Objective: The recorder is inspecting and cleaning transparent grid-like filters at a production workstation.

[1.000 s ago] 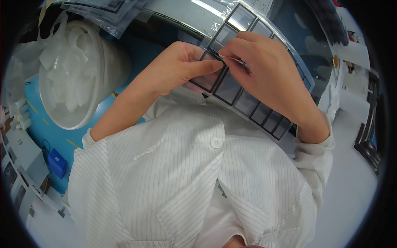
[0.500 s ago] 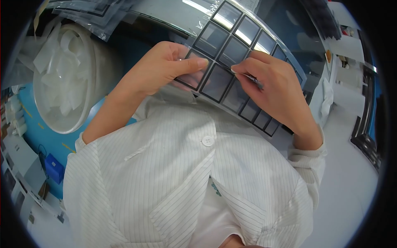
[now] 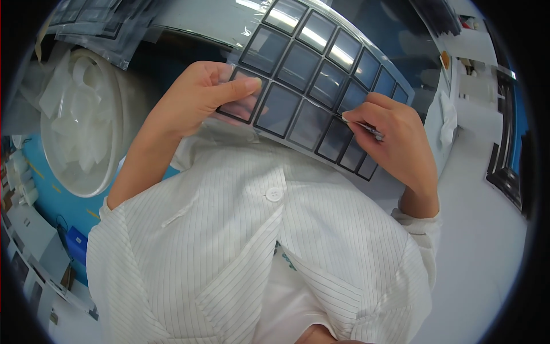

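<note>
A bin [image 3: 118,123] stood at frame left; left hand [image 3: 207,92] clamped clear sheet [image 3: 279,109], right hand [image 3: 395,136] slim tool [image 3: 372,131]; black frames [image 3: 285,87] lay intact.

Your panel sheet [image 3: 296,63] looks like smooth, clear plastic, glossy, with bright streaks of glare. Your coat [image 3: 217,235] reads matt cloth; its button [image 3: 274,194], smooth plastic. Bin [image 3: 116,114]: smooth plastic; scraps [image 3: 86,132] inside, thin translucent film.

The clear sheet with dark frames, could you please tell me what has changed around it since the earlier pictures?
The right hand has moved rightward along the clear sheet, away from the left hand, with a slim shiny item in its fingers. Nothing was visibly let go; the left hand still pinches the sheet's left end.
</note>
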The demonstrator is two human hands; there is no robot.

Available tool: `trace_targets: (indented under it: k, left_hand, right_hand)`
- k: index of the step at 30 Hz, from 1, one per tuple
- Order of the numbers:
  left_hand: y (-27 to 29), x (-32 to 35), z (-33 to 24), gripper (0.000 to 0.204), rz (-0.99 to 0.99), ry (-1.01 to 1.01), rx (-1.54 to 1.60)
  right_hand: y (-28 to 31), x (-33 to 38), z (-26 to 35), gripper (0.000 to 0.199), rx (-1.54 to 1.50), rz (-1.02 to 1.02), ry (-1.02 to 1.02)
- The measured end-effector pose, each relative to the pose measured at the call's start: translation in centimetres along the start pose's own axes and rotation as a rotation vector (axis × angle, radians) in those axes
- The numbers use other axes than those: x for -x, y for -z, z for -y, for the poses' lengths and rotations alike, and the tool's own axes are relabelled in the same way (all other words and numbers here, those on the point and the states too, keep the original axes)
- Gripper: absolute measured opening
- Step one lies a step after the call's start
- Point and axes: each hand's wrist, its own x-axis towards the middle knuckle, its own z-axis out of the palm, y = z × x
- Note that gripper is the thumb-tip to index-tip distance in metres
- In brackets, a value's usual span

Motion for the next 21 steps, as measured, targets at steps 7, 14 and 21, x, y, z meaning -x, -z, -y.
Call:
trace_targets:
  k: [7, 14, 21]
  left_hand:
    - [0.4, -0.1, -0.2, 0.029, 0.021, 0.010, 0.005]
    - [0.5, -0.4, -0.3, 0.027, 0.019, 0.028, 0.001]
    - [0.2, -0.7, -0.5, 0.025, 0.072, -0.014, -0.013]
  right_hand:
    - [0.5, 1.7, -0.8, 0.013, 0.015, -0.004, -0.026]
    - [1.9, 4.6, -2.0, 0.011, 0.125, 0.097, -0.117]
    - [4.2, 11.5, -4.5, 0.016, 0.281, 0.110, -0.365]
